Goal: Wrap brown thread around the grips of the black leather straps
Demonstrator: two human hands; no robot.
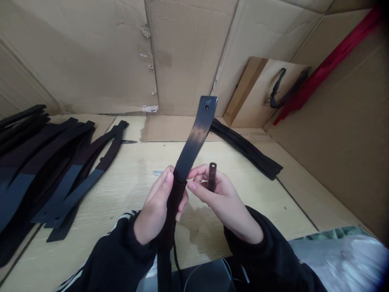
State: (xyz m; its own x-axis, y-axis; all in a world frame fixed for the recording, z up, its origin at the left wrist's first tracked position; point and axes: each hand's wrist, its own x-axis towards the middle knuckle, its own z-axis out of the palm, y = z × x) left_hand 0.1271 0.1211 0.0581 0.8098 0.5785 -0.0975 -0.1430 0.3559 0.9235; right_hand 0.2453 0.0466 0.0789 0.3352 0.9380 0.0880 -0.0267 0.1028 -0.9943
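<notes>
A long, slightly curved black strip [194, 138] with a small hole near its far end stands tilted in front of me. A dark fabric sleeve [174, 202] covers its lower part. My left hand [158, 207] is closed around the sleeve near its upper edge, thumb on top. My right hand [223, 194] is also closed, its thumb and index finger pinching at the sleeve's edge. Held in the same hand, a slim dark brown stick-like piece [212, 176] with a hole at its tip points upward; its lower end is hidden by the fingers.
Several similar sleeved strips [82, 170] lie piled at the left. A bundle of black strips [246, 148] rests at the back right, by a cardboard box [252, 89]. Cardboard walls enclose the table [121, 174]. Red fabric [328, 65] hangs right.
</notes>
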